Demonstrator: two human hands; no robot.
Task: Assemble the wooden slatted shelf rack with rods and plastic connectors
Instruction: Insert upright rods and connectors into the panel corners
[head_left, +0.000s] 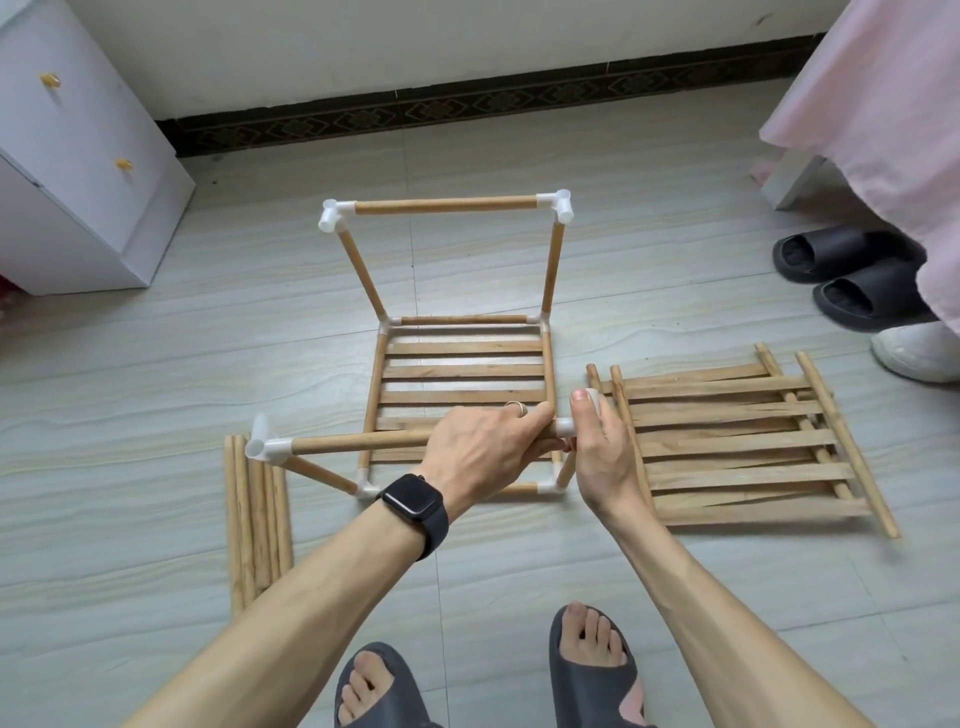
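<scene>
Rack (462, 370) on the floor (156, 364), first tier nearly framed: left hand (483, 447) grips the near top rod (358, 443), right hand (602, 457) curls round its corner connector (566, 427); loose slatted panels (737, 441) and spare rods (257, 519) alongside await upper tiers

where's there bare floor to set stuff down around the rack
Bare floor lies left of the rack frame, between the white cabinet and the loose rods; also behind the frame toward the wall. Right is crowded: slatted panels and black slippers.
</scene>
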